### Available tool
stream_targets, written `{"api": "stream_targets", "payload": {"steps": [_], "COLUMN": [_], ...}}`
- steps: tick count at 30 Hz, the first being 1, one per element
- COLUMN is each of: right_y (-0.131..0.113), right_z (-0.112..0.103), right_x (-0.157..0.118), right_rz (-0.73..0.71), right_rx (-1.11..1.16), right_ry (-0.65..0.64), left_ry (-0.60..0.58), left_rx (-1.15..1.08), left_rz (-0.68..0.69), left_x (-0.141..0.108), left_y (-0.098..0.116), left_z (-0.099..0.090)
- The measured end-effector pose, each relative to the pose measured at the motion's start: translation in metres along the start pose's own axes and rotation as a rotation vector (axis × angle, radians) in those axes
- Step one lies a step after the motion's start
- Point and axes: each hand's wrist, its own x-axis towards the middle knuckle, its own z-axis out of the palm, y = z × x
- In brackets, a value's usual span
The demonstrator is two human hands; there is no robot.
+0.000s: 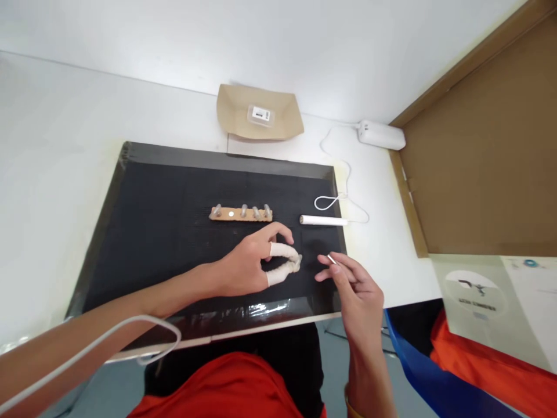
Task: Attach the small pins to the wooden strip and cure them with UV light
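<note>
My left hand [261, 261] is over the black mat [156, 226], its thumb and index finger wrapped in white finger cots. Those two fingertips pinch a small clear piece [298, 262], too small to name. To its right, my right hand [354, 281] grips a short, thin silver piece [332, 259] between thumb and fingers; its kind does not show. Beyond the left hand lies a cardboard strip [237, 214] carrying several clear, upright or tilted little tubes and a white dot. A white pen-like tool [324, 220] with a cord rests at the mat's right side.
An open cardboard tray [282, 116] at the back holds a small clear box [261, 115] with a label. A white power strip [381, 135] stands at the back right, beside a large brown board [487, 139]. The white cord [349, 174] loops over the table.
</note>
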Motion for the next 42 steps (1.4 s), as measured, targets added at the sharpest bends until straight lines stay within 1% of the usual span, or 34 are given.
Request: {"api": "stream_targets", "payload": {"steps": [2, 3, 4, 5, 7, 8, 9, 10, 11, 12, 13, 14, 16, 17, 18, 20, 21, 22, 24, 25, 26, 28, 29, 30, 33, 34, 35, 37, 38, 39, 41, 42], "right_y": [-0.001, -0.003, -0.005, -0.007, -0.011, -0.012, -0.013, -0.014, -0.015, -0.017, -0.019, -0.021, -0.026, -0.028, -0.028, -0.027, -0.025, -0.022, -0.016, -0.013, -0.01, -0.005, -0.003, -0.001, 0.001, 0.002, 0.002, 0.003, 0.003, 0.003, 0.003, 0.003], "right_z": [-0.004, -0.005, -0.005, -0.005, -0.004, -0.003, -0.002, 0.0, 0.001, 0.002, 0.003, 0.003, 0.003, 0.002, 0.001, 0.0, 0.0, 0.0, 0.002, 0.003, 0.004, 0.009, 0.012, 0.014, 0.02, 0.021, 0.022, 0.022, 0.022, 0.021, 0.019, 0.018], "right_x": [0.006, 0.007, 0.006, 0.005, 0.001, 0.0, -0.001, -0.001, -0.001, 0.0, 0.001, 0.002, 0.004, 0.006, 0.007, 0.008, 0.008, 0.007, 0.004, 0.003, 0.001, -0.002, -0.004, -0.005, -0.009, -0.009, -0.009, -0.009, -0.009, -0.01, -0.012, -0.012], "right_rz": [-0.069, -0.119, -0.194, -0.297, -0.55, -0.648, -0.699, -0.699, -0.657, -0.619, -0.626, -0.689, -0.886, -0.942, -0.944, -0.818, -0.776, -0.792, -0.962, -1.039, -1.059, -0.947, -0.9, -0.912, -1.161, -1.186, -1.11, -0.887, -0.859, -0.893, -1.049, -1.09], "right_rx": [0.003, 0.001, -0.011, -0.037, -0.124, -0.163, -0.18, -0.175, -0.16, -0.146, -0.144, -0.167, -0.264, -0.301, -0.314, -0.293, -0.287, -0.308, -0.428, -0.488, -0.511, -0.472, -0.455, -0.47, -0.631, -0.647, -0.624, -0.49, -0.478, -0.5, -0.621, -0.649], "right_ry": [0.105, 0.123, 0.08, -0.018, -0.256, -0.307, -0.257, -0.116, 0.037, 0.119, 0.097, -0.016, -0.325, -0.379, -0.311, -0.042, 0.032, 0.039, -0.06, -0.089, -0.042, 0.133, 0.173, 0.156, -0.001, 0.014, 0.09, 0.225, 0.224, 0.184, 0.065, 0.042], "left_ry": [-0.025, -0.034, -0.037, -0.033, -0.018, -0.013, -0.016, -0.025, -0.036, -0.042, -0.042, -0.036, -0.017, -0.011, -0.008, 0.001, 0.011, 0.024, 0.047, 0.049, 0.045, 0.023, 0.014, 0.005, -0.012, -0.016, -0.021, -0.033, -0.035, -0.036, -0.031, -0.03], "left_rx": [-0.034, -0.041, -0.046, -0.05, -0.06, -0.07, -0.084, -0.1, -0.115, -0.128, -0.137, -0.143, -0.151, -0.157, -0.161, -0.164, -0.164, -0.164, -0.164, -0.163, -0.161, -0.16, -0.163, -0.169, -0.197, -0.204, -0.21, -0.225, -0.231, -0.237, -0.239, -0.236], "left_rz": [0.004, 0.014, 0.023, 0.027, 0.012, -0.003, -0.018, -0.033, -0.047, -0.059, -0.069, -0.076, -0.083, -0.086, -0.091, -0.099, -0.097, -0.092, -0.071, -0.063, -0.061, -0.064, -0.066, -0.063, -0.032, -0.035, -0.048, -0.076, -0.078, -0.072, -0.051, -0.048], "left_x": [0.0, 0.0, -0.001, -0.001, -0.003, -0.004, -0.004, -0.005, -0.005, -0.005, -0.005, -0.005, -0.004, -0.004, -0.004, -0.003, -0.003, -0.003, -0.003, -0.003, -0.003, -0.003, -0.003, -0.002, -0.001, -0.001, -0.001, 0.0, 0.0, 0.0, 0.001, 0.001], "left_y": [0.0, -0.001, -0.001, -0.001, 0.0, 0.0, 0.001, 0.002, 0.002, 0.003, 0.003, 0.003, 0.003, 0.003, 0.003, 0.003, 0.003, 0.002, 0.001, 0.001, 0.0, -0.001, -0.002, -0.003, -0.005, -0.005, -0.006, -0.006, -0.006, -0.006, -0.006, -0.006], "left_z": [0.001, 0.001, 0.001, 0.0, -0.002, -0.003, -0.004, -0.005, -0.005, -0.006, -0.007, -0.008, -0.009, -0.01, -0.01, -0.01, -0.01, -0.01, -0.008, -0.008, -0.008, -0.007, -0.007, -0.008, -0.008, -0.008, -0.008, -0.008, -0.008, -0.008, -0.008, -0.008]}}
